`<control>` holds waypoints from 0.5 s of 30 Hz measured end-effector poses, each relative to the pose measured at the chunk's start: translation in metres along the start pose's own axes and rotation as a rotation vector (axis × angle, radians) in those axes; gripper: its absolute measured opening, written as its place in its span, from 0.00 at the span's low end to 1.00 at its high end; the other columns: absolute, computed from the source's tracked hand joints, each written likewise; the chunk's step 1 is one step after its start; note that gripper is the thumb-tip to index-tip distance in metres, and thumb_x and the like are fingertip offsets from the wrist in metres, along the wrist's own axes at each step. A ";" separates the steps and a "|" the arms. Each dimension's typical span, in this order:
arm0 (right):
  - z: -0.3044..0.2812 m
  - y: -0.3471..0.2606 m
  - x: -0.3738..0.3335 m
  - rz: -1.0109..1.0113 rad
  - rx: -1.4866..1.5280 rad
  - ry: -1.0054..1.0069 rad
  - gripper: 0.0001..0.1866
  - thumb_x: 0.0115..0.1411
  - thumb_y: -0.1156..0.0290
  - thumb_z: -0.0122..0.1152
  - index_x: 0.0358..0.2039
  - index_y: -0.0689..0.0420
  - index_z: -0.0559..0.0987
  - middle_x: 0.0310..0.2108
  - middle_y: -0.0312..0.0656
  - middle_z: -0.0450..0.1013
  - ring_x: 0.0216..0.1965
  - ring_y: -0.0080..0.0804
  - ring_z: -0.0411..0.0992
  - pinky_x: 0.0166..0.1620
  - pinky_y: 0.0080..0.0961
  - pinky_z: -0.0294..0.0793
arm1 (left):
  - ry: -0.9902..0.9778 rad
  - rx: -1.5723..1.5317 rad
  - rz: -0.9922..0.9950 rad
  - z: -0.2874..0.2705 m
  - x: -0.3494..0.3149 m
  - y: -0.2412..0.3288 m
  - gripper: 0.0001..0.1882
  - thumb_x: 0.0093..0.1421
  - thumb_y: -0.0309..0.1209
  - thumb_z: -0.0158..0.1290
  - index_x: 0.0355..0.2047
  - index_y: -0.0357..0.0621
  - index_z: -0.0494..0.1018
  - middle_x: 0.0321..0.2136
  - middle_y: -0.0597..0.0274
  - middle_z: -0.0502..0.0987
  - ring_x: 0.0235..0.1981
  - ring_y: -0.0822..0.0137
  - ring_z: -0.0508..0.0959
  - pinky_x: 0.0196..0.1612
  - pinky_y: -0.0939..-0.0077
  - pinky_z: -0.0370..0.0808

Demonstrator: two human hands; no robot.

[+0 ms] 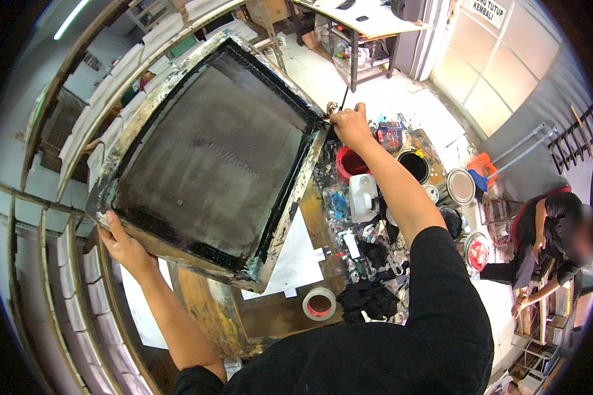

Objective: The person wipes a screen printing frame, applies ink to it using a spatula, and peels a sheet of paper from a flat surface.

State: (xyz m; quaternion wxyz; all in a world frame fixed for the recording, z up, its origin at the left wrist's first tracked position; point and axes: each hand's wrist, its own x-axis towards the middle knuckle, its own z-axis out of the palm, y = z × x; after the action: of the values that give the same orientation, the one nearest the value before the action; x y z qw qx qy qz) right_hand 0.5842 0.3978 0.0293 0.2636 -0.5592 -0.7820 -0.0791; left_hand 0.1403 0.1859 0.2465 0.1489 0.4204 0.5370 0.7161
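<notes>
A screen printing frame (207, 155) is lifted and tilted over the work table. Its dark mesh has a faint printed design, and dark tape or ink lines the inner edges. My left hand (126, 247) is closed on the frame's lower left corner, thumb on the near face. At the right corner my right hand (353, 127) has its fingers curled against the edge. A thin dark stick (345, 99) shows just beyond those fingers; whether they touch it I cannot tell. Beneath the frame lie white paper (290, 263) and a tape roll (319, 304).
Right of the frame stand a red tub (352, 164), a white jug (363, 197), an open dark can (413, 166) and black rags (369, 299). Shelving with white panels (69, 276) runs along the left. Another person (540, 230) sits at the far right.
</notes>
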 end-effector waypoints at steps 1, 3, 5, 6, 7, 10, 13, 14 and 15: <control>-0.001 -0.001 -0.002 -0.006 -0.009 -0.031 0.05 0.50 0.75 0.57 0.25 0.50 0.81 0.26 0.39 0.78 0.34 0.34 0.76 0.48 0.40 0.57 | -0.002 -0.011 -0.006 0.001 -0.001 0.000 0.25 0.67 0.42 0.52 0.57 0.38 0.63 0.49 0.56 0.72 0.47 0.65 0.74 0.48 0.69 0.73; -0.004 0.001 -0.006 -0.014 -0.035 -0.094 0.08 0.52 0.75 0.55 0.27 0.49 0.82 0.27 0.38 0.79 0.34 0.34 0.77 0.48 0.42 0.57 | 0.012 -0.012 -0.021 0.001 -0.003 -0.001 0.26 0.67 0.42 0.52 0.57 0.38 0.63 0.50 0.55 0.72 0.48 0.65 0.74 0.48 0.68 0.74; -0.006 0.003 -0.011 -0.084 -0.010 -0.073 0.09 0.52 0.75 0.54 0.28 0.48 0.82 0.26 0.39 0.79 0.33 0.35 0.77 0.48 0.42 0.57 | 0.044 0.009 -0.042 0.001 -0.004 -0.001 0.26 0.66 0.42 0.52 0.58 0.38 0.62 0.51 0.55 0.71 0.48 0.65 0.74 0.48 0.68 0.74; -0.009 0.001 -0.011 -0.118 0.006 -0.059 0.10 0.52 0.75 0.54 0.29 0.48 0.83 0.26 0.39 0.79 0.33 0.35 0.78 0.49 0.42 0.57 | 0.037 0.017 -0.038 0.000 -0.004 -0.002 0.27 0.66 0.42 0.53 0.58 0.38 0.62 0.51 0.55 0.71 0.48 0.64 0.74 0.48 0.68 0.74; -0.013 0.000 -0.009 -0.121 -0.023 -0.084 0.10 0.52 0.75 0.54 0.30 0.47 0.83 0.26 0.39 0.79 0.33 0.36 0.78 0.49 0.42 0.57 | 0.031 0.024 -0.033 -0.002 -0.003 -0.002 0.27 0.66 0.42 0.53 0.58 0.38 0.61 0.52 0.55 0.71 0.48 0.64 0.74 0.49 0.68 0.73; -0.019 0.003 0.001 -0.082 -0.081 -0.085 0.10 0.52 0.75 0.53 0.30 0.48 0.82 0.25 0.41 0.79 0.30 0.37 0.78 0.48 0.42 0.58 | 0.044 0.021 -0.024 -0.003 -0.002 -0.006 0.28 0.66 0.42 0.53 0.59 0.37 0.60 0.53 0.54 0.70 0.49 0.63 0.74 0.49 0.69 0.73; -0.019 -0.002 0.013 0.028 -0.033 0.007 0.09 0.53 0.75 0.53 0.29 0.49 0.81 0.25 0.42 0.79 0.30 0.39 0.78 0.47 0.43 0.58 | 0.041 0.015 -0.028 -0.005 0.000 -0.008 0.29 0.66 0.42 0.53 0.60 0.37 0.60 0.53 0.53 0.70 0.49 0.63 0.74 0.50 0.69 0.73; -0.010 -0.001 0.014 0.043 -0.045 0.043 0.08 0.53 0.75 0.53 0.27 0.50 0.81 0.25 0.43 0.79 0.29 0.40 0.78 0.46 0.43 0.58 | 0.035 0.015 -0.032 -0.005 0.000 -0.008 0.30 0.66 0.42 0.53 0.60 0.36 0.60 0.54 0.53 0.70 0.50 0.62 0.74 0.50 0.69 0.73; -0.004 -0.002 0.013 0.059 -0.055 0.022 0.08 0.53 0.75 0.53 0.28 0.50 0.81 0.25 0.43 0.79 0.29 0.40 0.78 0.46 0.43 0.58 | 0.037 0.009 -0.041 -0.004 -0.001 -0.008 0.30 0.66 0.43 0.53 0.60 0.36 0.60 0.54 0.53 0.70 0.50 0.63 0.74 0.50 0.69 0.73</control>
State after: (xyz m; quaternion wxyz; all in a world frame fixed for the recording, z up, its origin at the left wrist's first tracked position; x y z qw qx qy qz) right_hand 0.5807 0.4065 0.0400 0.2590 -0.5883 -0.7596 -0.0987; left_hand 0.1359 0.1858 0.2392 0.1518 0.3966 0.5512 0.7182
